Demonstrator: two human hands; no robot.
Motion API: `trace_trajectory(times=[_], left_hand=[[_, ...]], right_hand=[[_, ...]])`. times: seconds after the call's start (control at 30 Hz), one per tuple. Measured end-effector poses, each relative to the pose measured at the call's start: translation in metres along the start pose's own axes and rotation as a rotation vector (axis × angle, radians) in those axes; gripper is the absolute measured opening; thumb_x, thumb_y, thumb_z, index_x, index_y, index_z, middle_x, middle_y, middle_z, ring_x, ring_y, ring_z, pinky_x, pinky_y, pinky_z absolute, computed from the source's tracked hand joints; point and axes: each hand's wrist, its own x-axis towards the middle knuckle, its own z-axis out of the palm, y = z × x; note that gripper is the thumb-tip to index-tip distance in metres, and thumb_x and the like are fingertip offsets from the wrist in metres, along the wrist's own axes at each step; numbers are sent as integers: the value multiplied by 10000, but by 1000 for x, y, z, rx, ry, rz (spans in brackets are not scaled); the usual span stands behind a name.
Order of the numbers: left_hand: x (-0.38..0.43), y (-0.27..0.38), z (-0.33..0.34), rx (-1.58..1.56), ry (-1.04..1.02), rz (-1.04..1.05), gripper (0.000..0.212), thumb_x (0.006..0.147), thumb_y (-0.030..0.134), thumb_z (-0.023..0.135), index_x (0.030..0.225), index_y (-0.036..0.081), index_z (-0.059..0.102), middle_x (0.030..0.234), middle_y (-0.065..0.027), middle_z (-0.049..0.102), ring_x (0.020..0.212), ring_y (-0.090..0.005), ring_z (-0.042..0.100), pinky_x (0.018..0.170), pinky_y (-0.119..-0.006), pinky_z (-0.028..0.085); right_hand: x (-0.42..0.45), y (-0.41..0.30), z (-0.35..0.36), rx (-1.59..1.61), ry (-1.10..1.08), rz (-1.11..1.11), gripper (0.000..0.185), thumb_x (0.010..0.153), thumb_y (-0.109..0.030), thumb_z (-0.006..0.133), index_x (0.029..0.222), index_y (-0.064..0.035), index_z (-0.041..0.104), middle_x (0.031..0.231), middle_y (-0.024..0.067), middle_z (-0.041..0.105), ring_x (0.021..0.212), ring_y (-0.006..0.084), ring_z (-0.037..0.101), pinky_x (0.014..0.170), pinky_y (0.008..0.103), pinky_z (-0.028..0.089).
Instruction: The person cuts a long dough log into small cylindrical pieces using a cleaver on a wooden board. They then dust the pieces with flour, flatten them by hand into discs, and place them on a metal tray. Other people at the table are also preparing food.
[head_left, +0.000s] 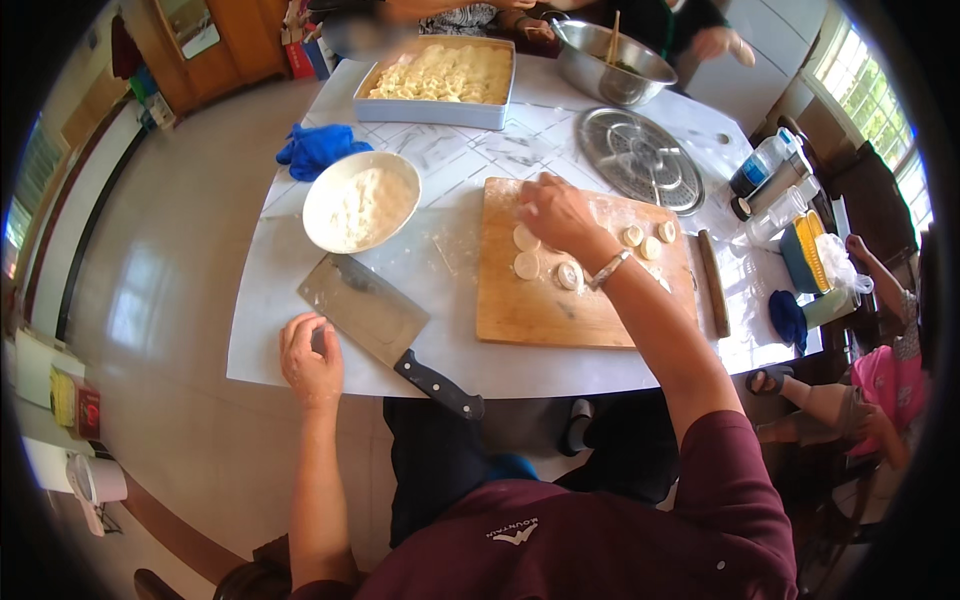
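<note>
My left hand (311, 360) rests at the table's near left edge, loosely curled with nothing in it. Beside it lies a cleaver (367, 311), its black handle slanting past the table edge. Over the far left part of a floured wooden board (555, 319) is my right hand (555, 214), slightly blurred with fingers pointing down. Whether it holds anything is hidden. Flat dough rounds (526, 265) sit just below that hand. Another dough piece (569, 276) lies near the wrist, and several small dough pieces (650, 248) are on the right side of the board.
A bowl of flour (364, 202) and blue cloth (319, 150) stand left. Behind are a tray of dumplings (442, 112), a steel bowl (615, 82) and a perforated steamer plate (641, 160). A rolling pin (713, 285) lies right of the board. Other people are across the table and at right.
</note>
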Motion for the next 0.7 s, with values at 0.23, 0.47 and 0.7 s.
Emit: trace_trajectory(times=[0.23,0.47,0.7], left_hand=[[-3,-6,1,-3,21,16,106,754,99,604,838,36,615,980,-72,617,919,-276,559,796,-368,457],[0,-1,8,-14,19,39,109,744,96,609,834,34,618,979,-88,615,936,-285,558,820,-375,452],[-3,-13,6,-39,39,62,108,719,44,612,821,16,592,945,-105,599,919,-296,555,794,-379,460]], right_hand=[[-51,-30,6,67,122,-319,360,769,-243,638,1086,-82,576,1089,120,565,1042,303,513,917,449,383],[-55,-7,18,-74,82,-260,244,752,-217,639,965,-109,589,1056,81,553,1028,281,515,922,448,366],[-60,-27,9,-3,186,-210,355,818,-307,576,1093,-85,543,1127,132,506,1127,300,454,962,492,330]])
